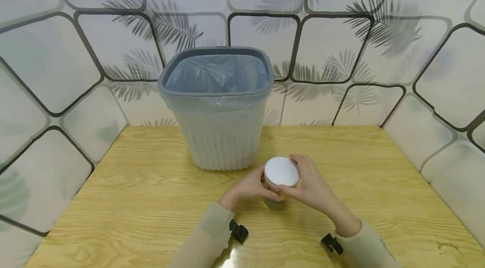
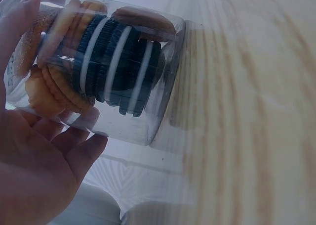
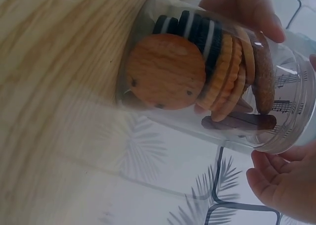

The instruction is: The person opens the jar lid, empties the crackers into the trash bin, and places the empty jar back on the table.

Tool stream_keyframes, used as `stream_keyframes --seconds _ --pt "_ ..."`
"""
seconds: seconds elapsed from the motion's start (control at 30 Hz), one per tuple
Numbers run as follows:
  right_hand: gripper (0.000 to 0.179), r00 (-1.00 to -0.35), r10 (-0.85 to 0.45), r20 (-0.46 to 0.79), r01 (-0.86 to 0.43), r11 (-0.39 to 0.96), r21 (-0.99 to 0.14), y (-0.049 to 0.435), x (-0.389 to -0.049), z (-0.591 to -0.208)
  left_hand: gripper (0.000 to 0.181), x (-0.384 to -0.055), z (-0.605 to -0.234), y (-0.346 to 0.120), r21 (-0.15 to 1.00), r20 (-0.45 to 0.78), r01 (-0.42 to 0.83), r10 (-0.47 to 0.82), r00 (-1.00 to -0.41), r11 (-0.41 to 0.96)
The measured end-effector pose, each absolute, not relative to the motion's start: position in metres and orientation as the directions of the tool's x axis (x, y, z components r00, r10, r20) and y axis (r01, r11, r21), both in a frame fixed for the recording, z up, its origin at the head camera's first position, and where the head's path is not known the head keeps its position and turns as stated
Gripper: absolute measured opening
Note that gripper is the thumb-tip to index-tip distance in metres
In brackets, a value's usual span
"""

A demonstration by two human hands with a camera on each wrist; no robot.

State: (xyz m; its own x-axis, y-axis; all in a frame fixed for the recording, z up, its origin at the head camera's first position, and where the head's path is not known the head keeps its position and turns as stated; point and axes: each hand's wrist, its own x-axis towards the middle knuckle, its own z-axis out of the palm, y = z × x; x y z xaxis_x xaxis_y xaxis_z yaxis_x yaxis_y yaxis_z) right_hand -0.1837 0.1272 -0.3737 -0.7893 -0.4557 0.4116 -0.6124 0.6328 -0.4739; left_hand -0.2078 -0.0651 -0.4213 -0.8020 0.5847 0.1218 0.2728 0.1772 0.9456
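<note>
A clear jar of cookies stands upright on the wooden table, topped by a round white lid. Dark sandwich cookies with white filling lie stacked inside, beside a flat round brown cookie and ridged golden ones. My left hand holds the jar's side, thumb across the front and fingers around the back. Curved over the top from the other side, my right hand grips the lid's rim between thumb and fingers.
Behind the jar, to the left, stands a pale ribbed trash bin with a grey rim and a bluish bag liner. Patterned panels with leaf prints enclose the wooden table at the back and sides.
</note>
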Motion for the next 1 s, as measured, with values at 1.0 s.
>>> stream_keyframes --seconds 1.0 --pt "0.078 -0.788 -0.48 0.386 -0.615 0.593 -0.52 0.134 -0.185 -0.373 0.084 -0.207 -0.421 -0.065 0.94 0.14 0.296 0.596 -0.791 0.171"
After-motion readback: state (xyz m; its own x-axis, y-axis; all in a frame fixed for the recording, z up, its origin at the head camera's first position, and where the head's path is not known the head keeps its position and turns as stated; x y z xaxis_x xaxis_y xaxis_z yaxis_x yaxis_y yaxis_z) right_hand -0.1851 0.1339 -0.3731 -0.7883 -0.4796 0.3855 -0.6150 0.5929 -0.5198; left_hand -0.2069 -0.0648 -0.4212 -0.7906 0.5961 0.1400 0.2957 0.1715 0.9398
